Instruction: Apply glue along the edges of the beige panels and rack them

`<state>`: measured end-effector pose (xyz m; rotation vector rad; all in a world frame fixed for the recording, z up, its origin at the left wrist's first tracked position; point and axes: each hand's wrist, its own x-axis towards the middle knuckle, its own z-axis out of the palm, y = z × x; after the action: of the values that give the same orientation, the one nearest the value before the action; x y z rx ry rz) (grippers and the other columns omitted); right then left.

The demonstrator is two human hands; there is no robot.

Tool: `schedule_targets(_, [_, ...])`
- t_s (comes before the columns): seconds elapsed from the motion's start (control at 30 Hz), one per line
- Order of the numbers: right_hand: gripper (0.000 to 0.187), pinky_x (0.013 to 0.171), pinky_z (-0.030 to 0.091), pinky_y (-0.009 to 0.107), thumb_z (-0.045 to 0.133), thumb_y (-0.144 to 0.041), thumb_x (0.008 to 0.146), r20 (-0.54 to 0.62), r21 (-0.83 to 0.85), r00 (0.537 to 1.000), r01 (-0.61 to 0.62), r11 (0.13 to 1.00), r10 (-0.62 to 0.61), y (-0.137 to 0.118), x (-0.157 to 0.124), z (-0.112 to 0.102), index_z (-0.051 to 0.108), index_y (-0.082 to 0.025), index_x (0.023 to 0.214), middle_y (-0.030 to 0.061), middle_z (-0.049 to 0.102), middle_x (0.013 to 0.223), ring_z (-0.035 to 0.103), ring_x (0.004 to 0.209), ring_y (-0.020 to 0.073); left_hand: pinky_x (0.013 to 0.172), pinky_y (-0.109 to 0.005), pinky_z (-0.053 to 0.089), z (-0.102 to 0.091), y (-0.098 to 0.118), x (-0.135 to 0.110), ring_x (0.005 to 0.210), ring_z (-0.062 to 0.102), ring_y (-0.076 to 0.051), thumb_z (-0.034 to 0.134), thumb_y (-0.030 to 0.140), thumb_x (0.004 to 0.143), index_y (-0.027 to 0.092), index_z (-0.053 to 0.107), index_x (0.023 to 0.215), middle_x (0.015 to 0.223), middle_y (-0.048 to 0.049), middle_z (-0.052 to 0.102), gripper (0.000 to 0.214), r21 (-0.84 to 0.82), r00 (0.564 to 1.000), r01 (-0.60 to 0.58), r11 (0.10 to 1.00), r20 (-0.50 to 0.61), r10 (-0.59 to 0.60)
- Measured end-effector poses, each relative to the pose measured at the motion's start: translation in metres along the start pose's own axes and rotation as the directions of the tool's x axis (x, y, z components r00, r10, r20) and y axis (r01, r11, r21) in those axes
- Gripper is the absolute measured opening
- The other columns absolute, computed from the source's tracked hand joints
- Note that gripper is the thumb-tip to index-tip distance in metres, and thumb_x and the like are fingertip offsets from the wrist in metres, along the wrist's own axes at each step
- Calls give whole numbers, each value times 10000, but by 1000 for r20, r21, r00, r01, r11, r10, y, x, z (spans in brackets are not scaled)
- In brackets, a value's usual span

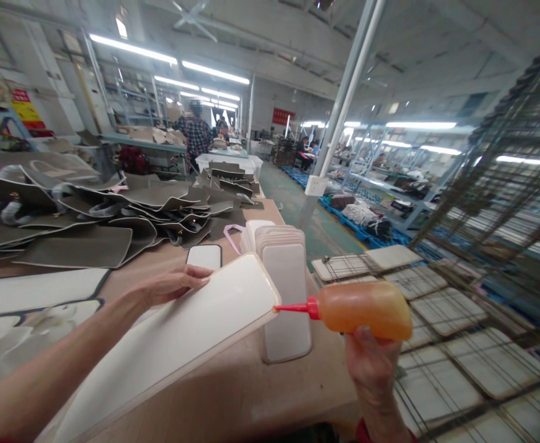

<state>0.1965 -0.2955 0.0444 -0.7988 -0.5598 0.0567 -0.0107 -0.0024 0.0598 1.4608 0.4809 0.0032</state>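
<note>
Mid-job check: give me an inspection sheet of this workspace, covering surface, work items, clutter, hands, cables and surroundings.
Surface: brown table, partly covered.
Job's things: white panel held at a slant; amber bottle with its red nozzle tip at the panel's end edge, contact hard to tell.
Clutter: stacked panels beyond the held one; dark sheet pieces heaped at left; pink strip beside the stack.
Hands: left hand on the panel's upper edge; right hand gripping the bottle.
Cables: nothing seen for certain; socket box on a pole.
Surroundings: more panels and wire racks at right; person in a checked shirt farther back.
</note>
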Motion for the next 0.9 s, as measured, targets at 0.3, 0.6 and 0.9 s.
schedule_targets(0.3, [751, 871, 506, 513, 782, -262, 616, -39, -67, 997, 56, 996, -59, 8, -3, 2, 439, -256, 1285, 126, 578, 1239, 639, 983, 281, 755, -259, 515, 4, -20, 7, 878, 674, -218, 772, 338, 666, 187, 684, 1125, 1006, -80, 738, 491, -122, 998, -19, 992, -67, 11])
schedule_targets(0.6, [677, 789, 529, 355, 808, -258, 566, -129, -65, 989, 67, 996, -75, 22, -4, 0, 510, -203, 1171, 76, 567, 1080, 607, 858, 177, 644, -238, 511, 16, -29, 8, 768, 673, -195, 806, 345, 622, 179, 677, 1126, 928, -65, 743, 546, -207, 984, -48, 977, -179, 10])
schedule_targets(0.9, [560, 792, 529, 324, 793, -203, 585, -64, -8, 996, 64, 998, -64, 25, -4, 8, 551, -203, 1090, 38, 595, 1028, 614, 870, 166, 566, -183, 480, 25, -30, 2, 704, 646, -153, 832, 370, 574, 186, 719, 1047, 844, -45, 742, 520, -219, 970, -65, 973, -244, 10])
